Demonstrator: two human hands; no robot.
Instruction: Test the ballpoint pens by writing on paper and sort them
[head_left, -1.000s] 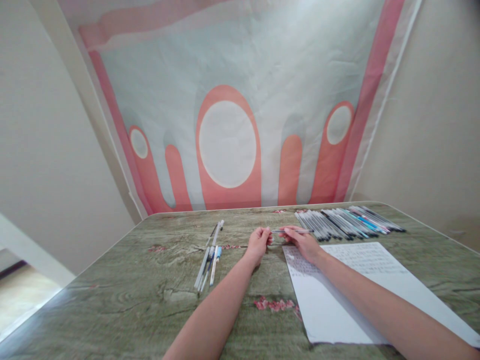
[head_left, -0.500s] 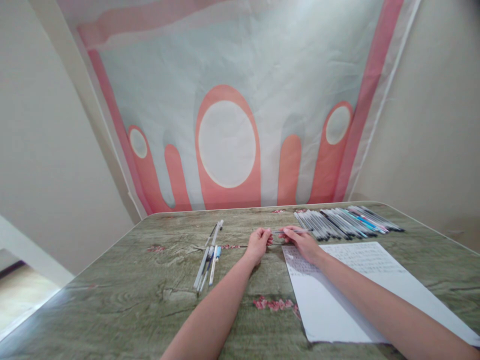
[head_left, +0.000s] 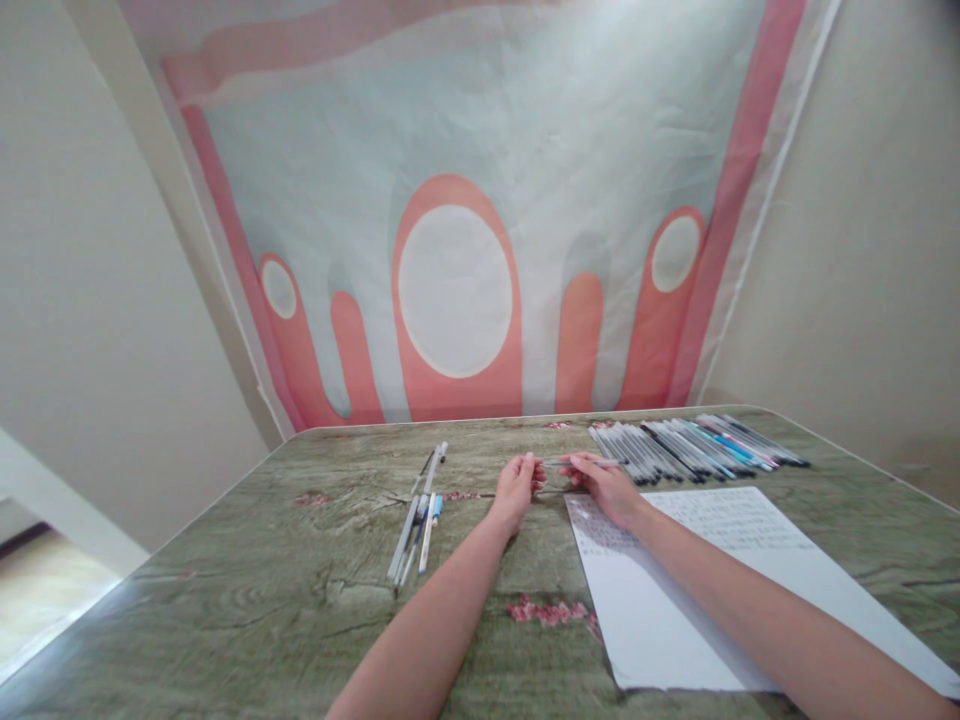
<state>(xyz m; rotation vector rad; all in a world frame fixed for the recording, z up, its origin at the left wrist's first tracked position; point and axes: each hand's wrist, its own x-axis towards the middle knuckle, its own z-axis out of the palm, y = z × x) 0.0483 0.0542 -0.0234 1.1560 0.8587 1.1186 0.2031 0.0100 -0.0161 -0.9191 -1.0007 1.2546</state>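
Note:
My right hand (head_left: pixel 600 487) pinches a slim clear pen (head_left: pixel 556 463) that lies level between my two hands, its dark tip pointing right. At the pen's left end, my left hand (head_left: pixel 517 487) is closed with the thumb on top; exactly how its fingers meet the pen is too small to see. Under my right wrist lies a white sheet of paper (head_left: pixel 675 620) with handwriting along its upper part. Just beyond that hand is a long row of pens (head_left: pixel 675 450), mostly clear with dark tips, a few blue or pink.
Left of my hands, a few pens and a white stick-like pen (head_left: pixel 427 535) form a small loose group, with another clear pen (head_left: pixel 435 465) behind them. The wood-patterned table (head_left: pixel 262 590) has printed pink flowers and ends against a patterned backdrop (head_left: pixel 457 290).
My left thumb has lifted slightly and its fingers have shifted a little at the pen's end. The right hand and the pen stay nearly in place.

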